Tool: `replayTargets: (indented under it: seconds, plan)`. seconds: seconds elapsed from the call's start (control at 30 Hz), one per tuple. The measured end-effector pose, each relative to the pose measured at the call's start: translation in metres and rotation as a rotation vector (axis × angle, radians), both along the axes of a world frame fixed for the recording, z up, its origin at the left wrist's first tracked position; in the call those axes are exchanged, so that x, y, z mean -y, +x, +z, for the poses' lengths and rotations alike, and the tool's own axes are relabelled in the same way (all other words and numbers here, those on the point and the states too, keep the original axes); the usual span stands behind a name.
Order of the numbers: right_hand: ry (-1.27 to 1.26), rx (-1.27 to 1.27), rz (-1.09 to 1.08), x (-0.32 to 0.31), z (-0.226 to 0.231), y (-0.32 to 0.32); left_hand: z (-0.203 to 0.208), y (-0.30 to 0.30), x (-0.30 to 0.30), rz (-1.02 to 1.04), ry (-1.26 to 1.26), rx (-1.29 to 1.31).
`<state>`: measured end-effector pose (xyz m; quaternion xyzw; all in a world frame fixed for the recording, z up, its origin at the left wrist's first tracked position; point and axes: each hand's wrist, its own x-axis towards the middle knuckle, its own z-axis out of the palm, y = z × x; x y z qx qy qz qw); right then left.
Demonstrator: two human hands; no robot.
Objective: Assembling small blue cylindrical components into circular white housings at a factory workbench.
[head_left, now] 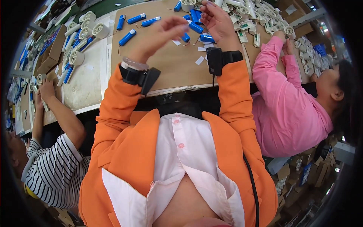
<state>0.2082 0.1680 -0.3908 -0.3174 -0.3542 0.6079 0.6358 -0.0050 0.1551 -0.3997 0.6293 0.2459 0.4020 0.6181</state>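
between hands [160, 34]: blue cylinders [195, 27] (more lie leftward)

Slim, glossy blue cylinders with pale ends [127, 38] lie on their sides, loosely scattered at differing angles on the brown-topped bench [170, 73]. Thin wires [119, 50] trail from several. Four lie separately toward the left; those farther right sit closer together, some partly hidden. The rightmost cylinder [207, 38] lies nearly crosswise.
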Motion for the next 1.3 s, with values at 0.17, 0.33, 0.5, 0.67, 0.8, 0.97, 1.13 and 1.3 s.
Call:
replayTargets:
  seconds: [0.17,0.33,0.5,0.67,0.8,0.97,1.13,1.3]
  plan:
    - [0.108,0.050,0.004,-0.018,-0.013,-0.002,-0.008,0.030,0.038,-0.229,0.049,-0.271]
    - [0.191,0.244,-0.128,-0.018,-0.012,-0.010,0.008,0.050,0.053,-0.293,-0.191,-0.407]
    - [0.345,0.588,-0.464,-0.012,-0.007,-0.007,0.001,0.063,0.065,-0.338,-0.257,-0.393]
    - [0.452,0.596,-0.514,-0.007,0.009,0.010,0.006,0.060,0.063,-0.437,-0.072,-0.300]
    - [0.347,0.509,-0.500,0.022,0.039,-0.003,0.013,0.032,0.003,-0.158,-0.109,0.129]
    - [0.518,0.764,-0.016,0.067,0.031,-0.035,0.051,-0.002,-0.052,0.244,-0.351,0.727]
    - [0.420,0.659,0.303,0.096,0.012,-0.103,0.057,-0.024,-0.043,0.406,-0.304,0.838]
    - [0.058,0.385,0.384,0.112,-0.001,-0.124,0.045,-0.030,-0.029,0.594,-0.097,0.810]
